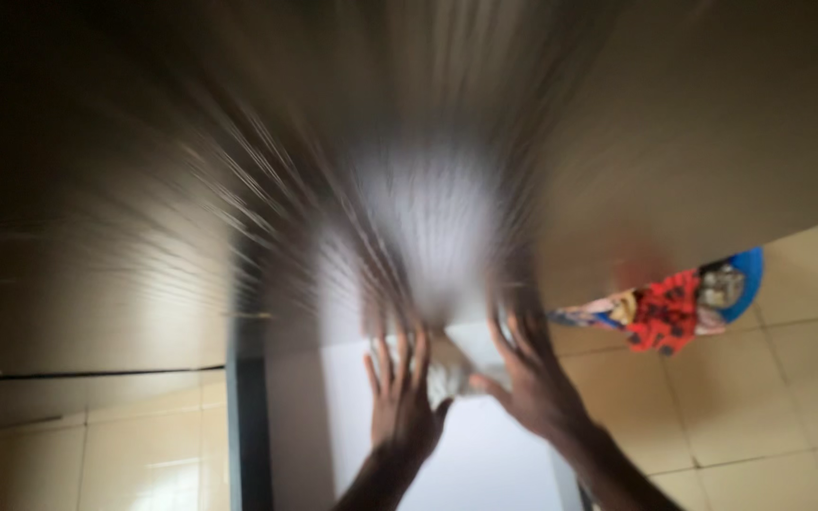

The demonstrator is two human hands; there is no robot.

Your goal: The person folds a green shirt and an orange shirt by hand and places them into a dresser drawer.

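Both hands, left hand (400,402) and right hand (532,383), spread flat against a crumpled white cloth (452,374) on a white surface (485,454).

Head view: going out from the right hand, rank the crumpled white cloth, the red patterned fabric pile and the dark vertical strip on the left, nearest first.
From the right hand:
1. The crumpled white cloth, just to its left, between both hands and apparently touching its thumb.
2. The red patterned fabric pile, up and to the right on the tiled floor.
3. The dark vertical strip, far left, beyond the left hand.

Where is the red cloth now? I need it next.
Head view, right side: the red cloth lies on the tiled floor, beyond the right hand.
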